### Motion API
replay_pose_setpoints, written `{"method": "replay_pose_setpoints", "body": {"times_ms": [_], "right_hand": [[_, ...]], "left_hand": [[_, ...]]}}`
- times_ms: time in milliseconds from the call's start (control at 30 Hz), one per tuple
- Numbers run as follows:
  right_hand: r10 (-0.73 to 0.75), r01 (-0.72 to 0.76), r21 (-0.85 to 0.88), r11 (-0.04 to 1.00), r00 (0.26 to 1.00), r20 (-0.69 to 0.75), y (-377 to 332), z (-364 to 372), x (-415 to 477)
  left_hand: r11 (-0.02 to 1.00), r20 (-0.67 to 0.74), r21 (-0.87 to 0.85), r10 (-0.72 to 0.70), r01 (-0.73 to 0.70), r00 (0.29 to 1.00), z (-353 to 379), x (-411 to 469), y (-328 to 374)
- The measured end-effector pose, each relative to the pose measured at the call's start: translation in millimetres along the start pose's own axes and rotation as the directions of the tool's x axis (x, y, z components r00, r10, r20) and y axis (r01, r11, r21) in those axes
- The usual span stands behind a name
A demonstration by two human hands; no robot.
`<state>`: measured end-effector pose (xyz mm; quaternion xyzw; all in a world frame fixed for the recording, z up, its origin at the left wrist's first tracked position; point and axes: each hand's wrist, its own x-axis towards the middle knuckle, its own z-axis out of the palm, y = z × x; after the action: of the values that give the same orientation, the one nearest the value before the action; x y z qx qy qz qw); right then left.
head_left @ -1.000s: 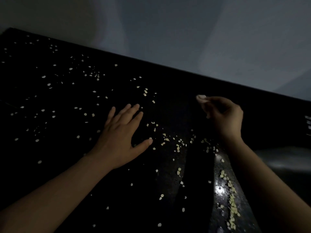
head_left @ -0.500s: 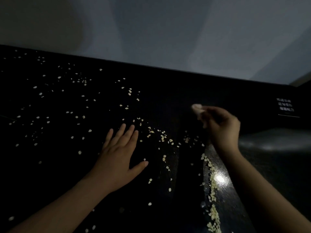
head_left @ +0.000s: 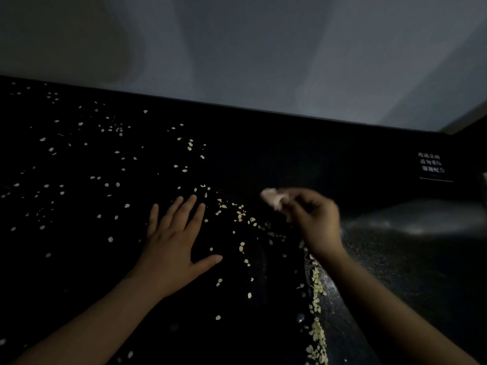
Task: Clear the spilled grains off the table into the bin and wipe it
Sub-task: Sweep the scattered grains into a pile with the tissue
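While grains (head_left: 241, 214) lie scattered between both hands, left hand (head_left: 172, 248) flat, splayed, right hand (head_left: 315, 222) pinching pale wad (head_left: 272, 197)

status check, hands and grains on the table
Left hand open, flat on black table. Right hand pinching pale wad. Grains banked along edge, many scattered. Bin not in view.

White sign (head_left: 432, 164), characters illegible

The left hand (head_left: 174, 248) lies flat, fingers spread, while the right hand (head_left: 315, 222) is raised, fingertips pinched together.
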<state>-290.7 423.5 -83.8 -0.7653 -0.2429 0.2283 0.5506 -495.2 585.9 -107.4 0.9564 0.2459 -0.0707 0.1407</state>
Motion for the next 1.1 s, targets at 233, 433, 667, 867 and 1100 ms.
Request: {"method": "replay_pose_setpoints", "body": {"times_ms": [233,433,667,867,1100], "right_hand": [[-0.003,-0.091,-0.257,0.962,0.939,-0.344,16.2,-45.2,74.6],[0.02,-0.038,-0.218,0.975,0.996,-0.083,30.4,-6.5,-13.7],[0.051,-0.06,-0.033,0.998,0.971,-0.232,7.9,-26.0,-44.7],[0.122,-0.232,-0.195,0.953,0.884,-0.452,30.5,-43.5,-40.1],[0.181,-0.186,-0.051,0.981,0.98,-0.082,15.1,1.7,-82.8]], "left_hand": [[0.999,0.02,-0.006,-0.048,0.048,0.999,-0.2,-0.8,4.8],[0.998,0.052,0.021,-0.065,0.064,0.997,-1.7,-0.9,6.9],[0.997,0.142,-0.002,-0.072,0.073,0.987,-16.9,4.4,5.8],[0.999,0.211,-0.02,-0.029,0.034,0.977,-27.9,-8.4,2.8],[1.0,0.293,0.02,0.016,-0.023,0.956,-18.4,-52.6,12.4]]}}
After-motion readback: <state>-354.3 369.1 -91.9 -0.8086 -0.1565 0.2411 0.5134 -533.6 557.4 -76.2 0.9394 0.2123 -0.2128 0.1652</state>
